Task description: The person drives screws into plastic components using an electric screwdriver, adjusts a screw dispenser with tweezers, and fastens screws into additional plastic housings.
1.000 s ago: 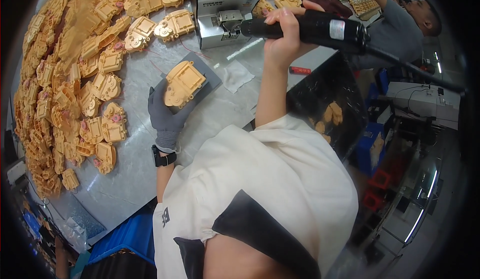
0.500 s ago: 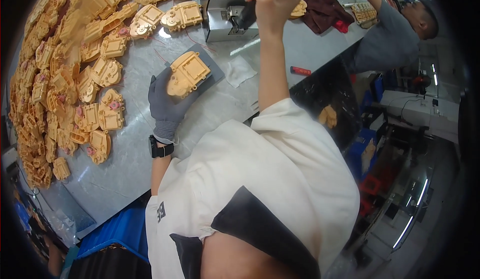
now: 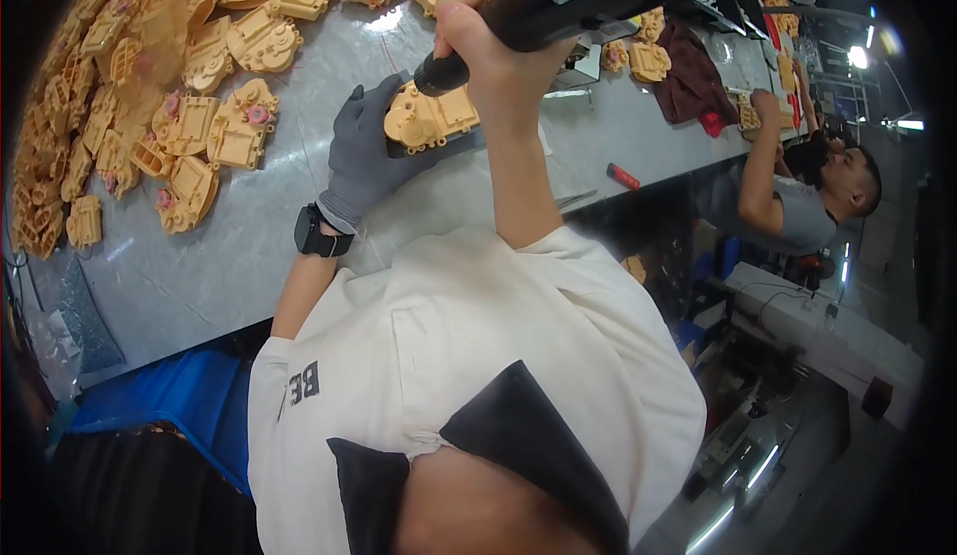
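Note:
My left hand (image 3: 364, 151), in a grey glove, grips a yellow plastic gearbox housing (image 3: 436, 120) by its left side. The housing lies on a dark grey pad (image 3: 465, 143) on the table, its rounded end toward the glove. My bare right hand (image 3: 503, 69) is wrapped around a black electric screwdriver (image 3: 528, 5). The tool slants down to the left, its nose over the upper edge of the housing. From this view I cannot tell whether the bit touches the housing, since the nose hides that spot.
Many similar yellow housings (image 3: 241, 129) cover the table's left side and far edge, some with pink parts. A red object (image 3: 623, 176) lies near the front edge. A maroon cloth (image 3: 695, 82) and a co-worker (image 3: 788, 191) are to the right. Blue crates (image 3: 164, 396) stand below the table.
The screwdriver has come from beside the silver machine to the housing, its nose now over it. My left hand still holds the housing. The whole view has shifted.

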Demonstrator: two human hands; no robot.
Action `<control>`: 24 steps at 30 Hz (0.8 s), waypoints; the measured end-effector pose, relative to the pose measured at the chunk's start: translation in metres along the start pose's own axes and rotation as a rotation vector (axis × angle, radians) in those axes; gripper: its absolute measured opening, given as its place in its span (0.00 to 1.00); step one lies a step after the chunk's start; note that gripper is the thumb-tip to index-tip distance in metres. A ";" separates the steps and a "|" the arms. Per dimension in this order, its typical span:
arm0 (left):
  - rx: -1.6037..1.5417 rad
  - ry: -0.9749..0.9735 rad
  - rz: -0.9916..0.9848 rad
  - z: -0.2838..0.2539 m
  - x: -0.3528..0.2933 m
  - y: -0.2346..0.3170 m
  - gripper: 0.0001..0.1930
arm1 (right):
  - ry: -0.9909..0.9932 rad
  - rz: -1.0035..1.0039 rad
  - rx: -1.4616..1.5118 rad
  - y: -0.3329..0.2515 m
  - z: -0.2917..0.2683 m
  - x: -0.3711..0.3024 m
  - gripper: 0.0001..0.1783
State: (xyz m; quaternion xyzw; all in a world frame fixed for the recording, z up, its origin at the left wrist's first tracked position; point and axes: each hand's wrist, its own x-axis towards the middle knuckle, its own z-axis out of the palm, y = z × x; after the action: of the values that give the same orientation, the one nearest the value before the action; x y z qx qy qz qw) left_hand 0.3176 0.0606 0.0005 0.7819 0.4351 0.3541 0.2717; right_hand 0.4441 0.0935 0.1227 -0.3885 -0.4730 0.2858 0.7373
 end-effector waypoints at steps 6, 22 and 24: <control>0.007 0.018 0.025 0.001 0.002 -0.003 0.46 | -0.043 -0.181 -0.250 0.028 0.000 0.008 0.08; -0.063 -0.100 0.006 -0.003 0.002 -0.005 0.47 | -0.115 0.064 -0.181 0.025 0.002 0.001 0.06; -0.049 -0.122 0.013 0.002 0.005 -0.010 0.45 | -0.163 0.072 -0.228 0.025 -0.004 -0.001 0.09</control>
State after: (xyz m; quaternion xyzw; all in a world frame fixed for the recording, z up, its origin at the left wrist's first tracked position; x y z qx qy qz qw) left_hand 0.3164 0.0697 -0.0060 0.7980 0.4040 0.3179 0.3145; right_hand 0.4459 0.1055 0.1001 -0.4621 -0.5465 0.2872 0.6366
